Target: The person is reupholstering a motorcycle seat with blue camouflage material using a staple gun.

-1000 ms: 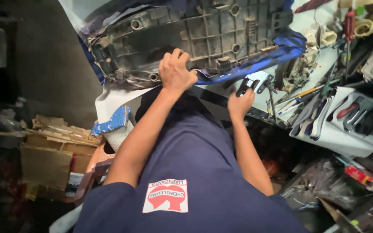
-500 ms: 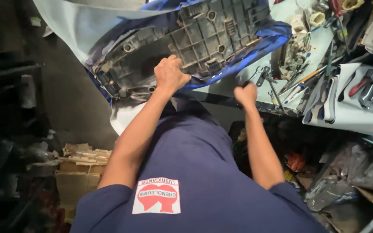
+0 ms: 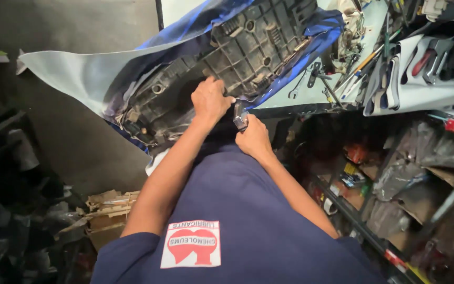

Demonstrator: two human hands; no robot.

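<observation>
Seat base (image 3: 227, 58) upside down on bench edge (image 3: 311, 97), ribs up for access, blue cover (image 3: 321, 31) wrapped over rim. Left hand (image 3: 211, 100) pressing it steady. Right hand (image 3: 253, 138) clamped on stapler-like metal tool (image 3: 239, 115) (type unclear) at rim.

The upturned seat base (image 3: 237, 58) lies on the table (image 3: 311, 97), its loose cover (image 3: 80, 73) spreading left. Both hands meet at its near edge, the left hand (image 3: 210, 101) on it, the right hand (image 3: 252, 138) just beside, holding a stapler (image 3: 240, 115). Tools (image 3: 358, 68) lie right; cardboard (image 3: 106, 213) sits on the floor below left.
</observation>
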